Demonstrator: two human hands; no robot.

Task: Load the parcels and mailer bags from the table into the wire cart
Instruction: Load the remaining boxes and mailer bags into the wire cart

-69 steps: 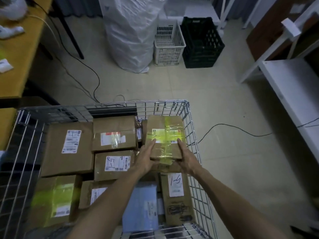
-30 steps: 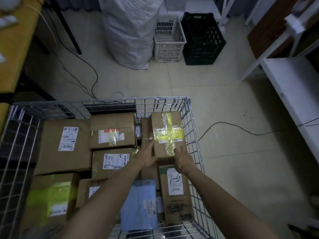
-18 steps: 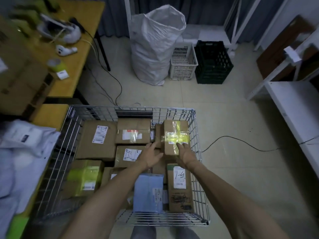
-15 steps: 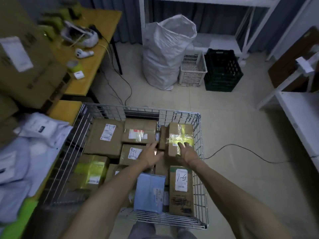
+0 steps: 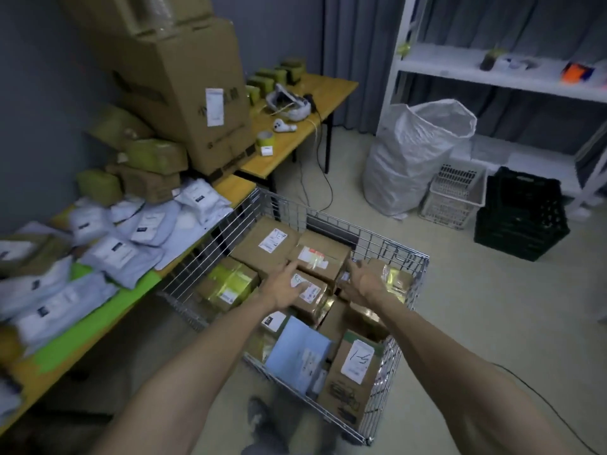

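The wire cart (image 5: 414, 278) stands on the floor in front of me, packed with several cardboard parcels and a blue mailer bag (image 5: 297, 351). A small box wrapped in yellow tape (image 5: 395, 278) rests at the cart's far right corner. My right hand (image 5: 365, 280) hovers just beside it, fingers spread, holding nothing. My left hand (image 5: 285, 287) is open above a labelled parcel (image 5: 310, 292) in the cart's middle. On the table (image 5: 98, 318) to the left lie several white mailer bags (image 5: 108, 251) and taped parcels (image 5: 147, 159).
A big cardboard box (image 5: 190, 93) is stacked at the table's back. A headset, controller and tape roll sit on the yellow desk (image 5: 295, 126). A white sack (image 5: 414, 156), white basket (image 5: 456, 197), black crate (image 5: 522, 218) and shelving (image 5: 492, 70) line the far side. A cable crosses the floor.
My hands let go of the yellow-taped box, which now rests in the cart's far right corner. My view swung up and left, bringing the table with mailer bags into sight.
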